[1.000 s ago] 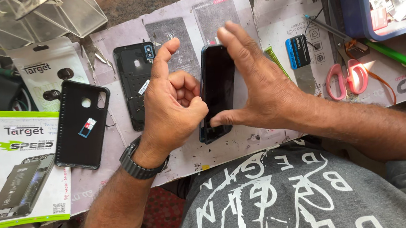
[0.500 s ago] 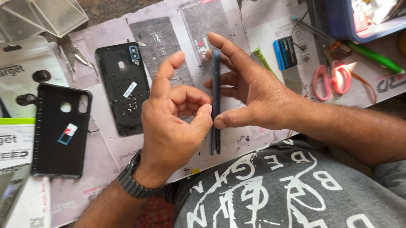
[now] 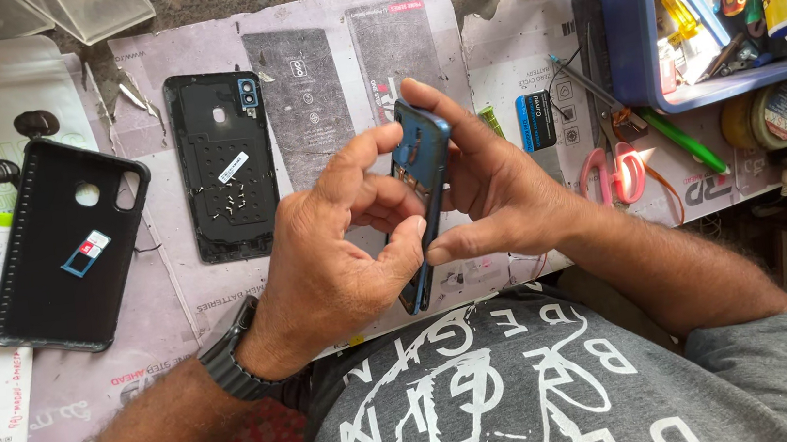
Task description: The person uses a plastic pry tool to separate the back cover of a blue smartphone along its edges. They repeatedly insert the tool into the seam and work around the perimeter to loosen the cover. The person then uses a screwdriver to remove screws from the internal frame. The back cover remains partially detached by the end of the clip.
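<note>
Both hands hold a blue-framed phone [image 3: 420, 199] edge-on above the worktop [image 3: 180, 321], just in front of the person's grey printed shirt. The left hand [image 3: 338, 246] curls around the phone's near side, thumb pressed against its lower edge and fingers bent against its open inner face. The right hand [image 3: 498, 195] grips it from the other side, with its fingers spread along the back up to the top corner and its thumb under the lower part. To the left of the hands, a black back cover [image 3: 222, 166] lies flat on the paper-covered worktop with tiny screws on it. Further left lies a black soft case [image 3: 65, 246]. To the right, pink-handled scissors [image 3: 617, 168] rest near a blue tray [image 3: 647, 38] of tools.
</note>
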